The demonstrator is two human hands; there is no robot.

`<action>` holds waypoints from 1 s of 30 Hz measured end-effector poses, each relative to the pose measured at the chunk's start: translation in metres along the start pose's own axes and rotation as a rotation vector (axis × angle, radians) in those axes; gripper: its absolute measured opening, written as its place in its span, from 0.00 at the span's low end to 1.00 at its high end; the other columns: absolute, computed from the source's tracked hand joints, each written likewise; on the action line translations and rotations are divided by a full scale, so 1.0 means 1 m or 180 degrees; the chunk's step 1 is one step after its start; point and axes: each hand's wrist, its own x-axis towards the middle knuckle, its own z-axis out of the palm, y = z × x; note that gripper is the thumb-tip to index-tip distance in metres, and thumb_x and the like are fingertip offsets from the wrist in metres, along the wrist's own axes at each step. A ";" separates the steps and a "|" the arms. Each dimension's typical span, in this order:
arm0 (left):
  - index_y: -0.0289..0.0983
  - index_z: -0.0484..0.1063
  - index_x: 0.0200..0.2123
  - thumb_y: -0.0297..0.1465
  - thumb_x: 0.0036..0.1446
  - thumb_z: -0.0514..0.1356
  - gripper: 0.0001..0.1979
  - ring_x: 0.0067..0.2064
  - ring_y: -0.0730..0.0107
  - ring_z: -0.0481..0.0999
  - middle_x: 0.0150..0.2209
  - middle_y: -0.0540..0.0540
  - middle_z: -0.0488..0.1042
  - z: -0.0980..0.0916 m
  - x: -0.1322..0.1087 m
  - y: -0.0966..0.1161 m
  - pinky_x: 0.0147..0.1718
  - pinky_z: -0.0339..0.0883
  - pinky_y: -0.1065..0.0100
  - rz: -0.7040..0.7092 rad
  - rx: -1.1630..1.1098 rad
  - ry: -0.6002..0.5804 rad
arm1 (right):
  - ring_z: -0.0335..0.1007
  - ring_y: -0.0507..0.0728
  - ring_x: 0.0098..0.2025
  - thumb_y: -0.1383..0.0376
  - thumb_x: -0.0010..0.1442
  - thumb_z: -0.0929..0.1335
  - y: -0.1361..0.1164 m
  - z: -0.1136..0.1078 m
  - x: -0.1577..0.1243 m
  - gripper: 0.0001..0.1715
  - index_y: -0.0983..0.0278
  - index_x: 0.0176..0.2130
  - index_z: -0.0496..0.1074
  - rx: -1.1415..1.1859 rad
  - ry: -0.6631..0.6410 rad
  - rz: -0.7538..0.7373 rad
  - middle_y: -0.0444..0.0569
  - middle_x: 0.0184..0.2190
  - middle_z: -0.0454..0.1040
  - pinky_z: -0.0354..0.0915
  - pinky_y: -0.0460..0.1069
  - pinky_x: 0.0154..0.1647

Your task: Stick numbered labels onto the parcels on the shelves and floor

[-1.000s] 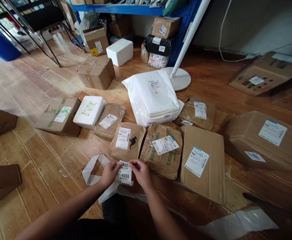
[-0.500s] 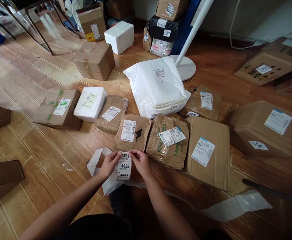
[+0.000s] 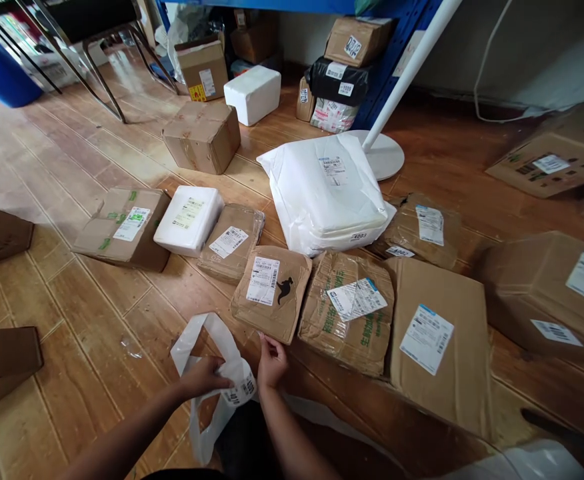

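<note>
My left hand [image 3: 206, 377] is wrapped round a white strip of number labels [image 3: 242, 388], low in front of me, with pale backing paper [image 3: 207, 433] looping around it. To its right, my right hand [image 3: 272, 357] is pinched at the near edge of the kangaroo-marked carton [image 3: 292, 297]; whatever lies between its fingertips is too small to make out. Beside that carton are a crumpled box with green print [image 3: 342, 340] and a plain brown box [image 3: 439, 393]. A large white wrapped parcel [image 3: 322, 193] marked 4003 sits behind them.
A white foam box [image 3: 189, 220] and several cartons stand to the left on the wooden floor. Farther back are a white pole on a round base [image 3: 385, 157], stacked parcels [image 3: 342, 80] and a metal-legged chair [image 3: 97, 73]. Another brown box [image 3: 537, 287] is at right.
My hands have moved apart. The left has lowered with the label strip, which is now turned and curled; the right has let go of the strip's edge and dropped slightly. The view has shifted.
</note>
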 end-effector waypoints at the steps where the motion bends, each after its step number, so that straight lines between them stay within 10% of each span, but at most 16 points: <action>1: 0.33 0.74 0.30 0.46 0.45 0.66 0.21 0.30 0.66 0.72 0.27 0.48 0.75 -0.003 -0.003 -0.002 0.28 0.61 0.72 -0.0011 0.0003 -0.0011 | 0.72 0.61 0.30 0.38 0.45 0.70 0.003 0.004 0.002 0.32 0.65 0.28 0.74 0.0048 0.0114 0.0036 0.56 0.28 0.77 0.68 0.53 0.33; 8: 0.33 0.72 0.29 0.47 0.44 0.67 0.21 0.30 0.65 0.73 0.28 0.48 0.75 -0.007 -0.007 0.017 0.28 0.61 0.71 -0.0004 -0.0135 0.0115 | 0.73 0.62 0.29 0.42 0.43 0.73 0.022 0.014 0.004 0.31 0.62 0.33 0.65 0.0171 0.0761 0.0406 0.57 0.28 0.76 0.69 0.53 0.27; 24: 0.33 0.73 0.31 0.39 0.54 0.61 0.13 0.29 0.66 0.74 0.27 0.48 0.75 -0.009 -0.001 0.037 0.26 0.64 0.72 0.0484 0.0386 0.0156 | 0.69 0.57 0.27 0.38 0.48 0.68 0.043 -0.023 0.017 0.31 0.61 0.32 0.62 -0.0086 0.0421 0.0123 0.48 0.26 0.70 0.64 0.49 0.28; 27: 0.35 0.77 0.33 0.39 0.57 0.61 0.12 0.43 0.56 0.75 0.42 0.40 0.76 -0.015 0.000 0.062 0.44 0.68 0.59 0.1228 0.1687 0.0638 | 0.68 0.56 0.25 0.38 0.48 0.68 0.042 -0.027 0.013 0.30 0.62 0.30 0.64 -0.0107 0.0261 0.0158 0.47 0.23 0.70 0.64 0.49 0.26; 30: 0.37 0.80 0.32 0.37 0.54 0.65 0.09 0.66 0.43 0.49 0.67 0.43 0.52 -0.023 0.010 0.087 0.63 0.37 0.45 0.1839 0.2692 0.0642 | 0.69 0.57 0.27 0.38 0.46 0.69 0.037 -0.033 0.009 0.31 0.62 0.29 0.66 -0.0110 0.0102 0.0112 0.49 0.24 0.72 0.65 0.50 0.29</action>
